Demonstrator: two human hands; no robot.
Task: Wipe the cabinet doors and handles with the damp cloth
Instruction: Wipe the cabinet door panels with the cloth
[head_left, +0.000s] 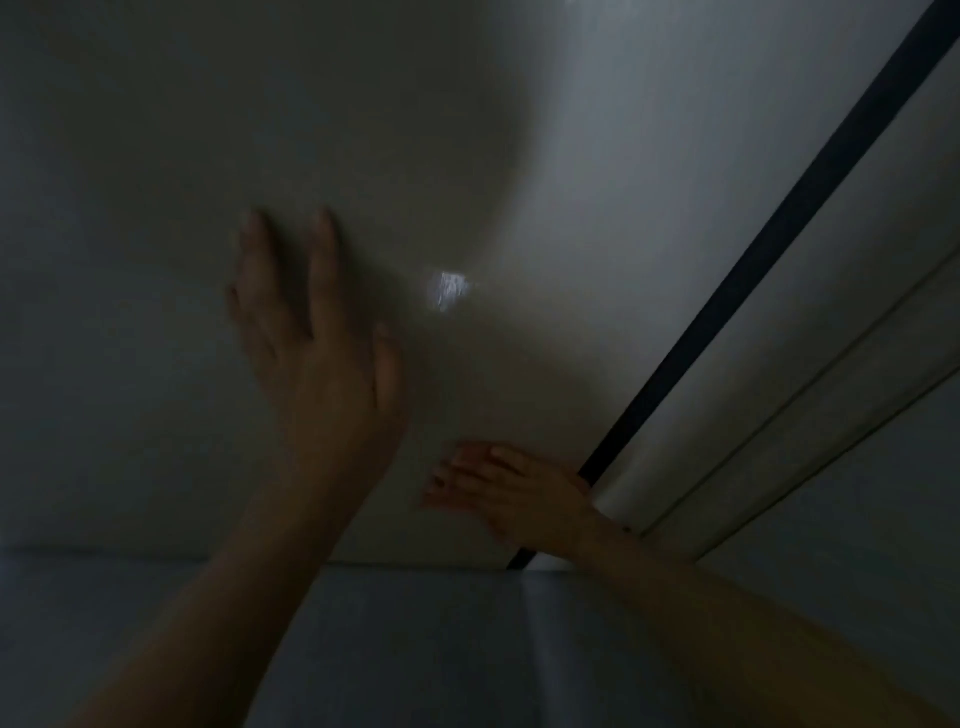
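A pale, glossy cabinet door (156, 130) fills most of the dim head view. My left hand (317, 343) lies flat against it with its fingers straight and spread, pointing up. My right hand (509, 488) rests lower on the same door, fingers straight and pointing left, right beside the dark gap (779, 234) at the door's edge. No cloth shows in either hand. A small bright reflection (449, 290) sits on the door between the two hands.
Right of the dark gap runs a neighbouring pale panel (831, 364) with thin grooves along it. Below the door's bottom edge lies a bluish-grey surface (415, 649). The scene is dark and slightly blurred.
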